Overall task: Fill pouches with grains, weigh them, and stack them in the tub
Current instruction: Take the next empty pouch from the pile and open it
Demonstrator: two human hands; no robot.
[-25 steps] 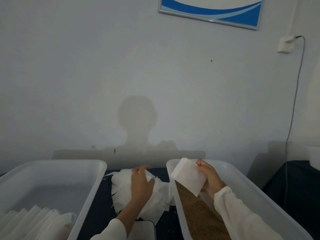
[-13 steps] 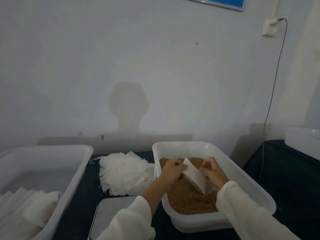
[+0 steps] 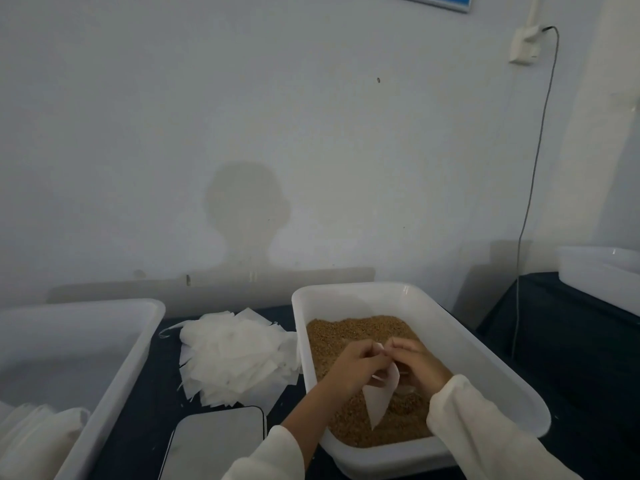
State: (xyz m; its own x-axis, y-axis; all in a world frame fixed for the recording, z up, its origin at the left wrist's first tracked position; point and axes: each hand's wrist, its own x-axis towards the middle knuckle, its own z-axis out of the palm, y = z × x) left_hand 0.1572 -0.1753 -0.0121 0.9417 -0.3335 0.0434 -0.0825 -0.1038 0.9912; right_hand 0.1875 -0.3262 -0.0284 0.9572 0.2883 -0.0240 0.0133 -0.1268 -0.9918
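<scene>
1. Now the left hand and the right hand are close together, both pinching a white pouch;
2. it hangs over the grains in the right tub;
3. filled pouches lie in the left tub.

Left hand: reaches in from lower centre, forearm bare below a pushed-up white sleeve, knuckles up, fingers curled, tips pinching the upper edge of the pouch. Right hand: enters from lower right, white sleeve down to the wrist, back of hand up, fingers curled, gripping the same upper edge from the other side. Fingertips of both hands nearly meet. Both wrists angled inward, forearms converging. Palms hidden.
</scene>
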